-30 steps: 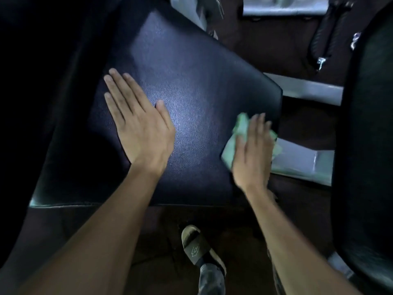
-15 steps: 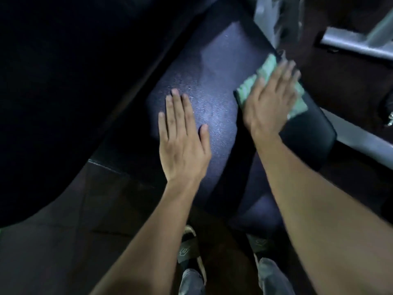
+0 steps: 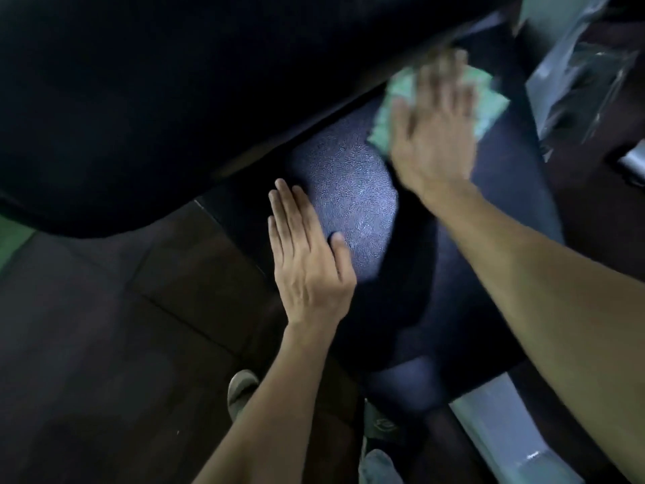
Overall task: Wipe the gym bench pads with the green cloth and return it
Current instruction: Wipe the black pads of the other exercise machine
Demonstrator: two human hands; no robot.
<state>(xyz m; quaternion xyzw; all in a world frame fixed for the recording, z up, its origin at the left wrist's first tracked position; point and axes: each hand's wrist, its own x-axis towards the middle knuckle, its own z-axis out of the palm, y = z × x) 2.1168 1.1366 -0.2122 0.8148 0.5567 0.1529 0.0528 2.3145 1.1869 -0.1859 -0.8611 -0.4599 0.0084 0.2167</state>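
The right hand [image 3: 436, 134] lies flat on the green cloth [image 3: 488, 99], its fingers [image 3: 453, 85] spread straight and pressing the cloth down on the far part of the dark seat pad [image 3: 349, 200] rather than curling around it; the hand and the cloth are both blurred. The cloth is crumpled and shows on either side of the hand, with one corner jutting out toward the pad's right edge and another edge peeking out by the thumb, close to where the seat pad meets the larger black back pad [image 3: 139, 99] that fills the upper left of the view. The left hand [image 3: 307, 260] rests palm down on the nearer part of the same padded surface, fingers extended and held together, thumb set a little apart, gripping nothing. A bright patch of light falls on the textured vinyl between the two hands (the grain shows clearly there and nowhere else). Both forearms are bare and reach in from the bottom edge. Below the pad, on the dark floor [image 3: 104, 344], a sandalled foot [image 3: 241, 386] shows beside the left forearm, and a pale metal frame rail [image 3: 495, 431] runs out from under the pad's near right corner. At the upper right, something wrapped in clear plastic [image 3: 586, 64] sits just beyond the pad, too blurred to identify.
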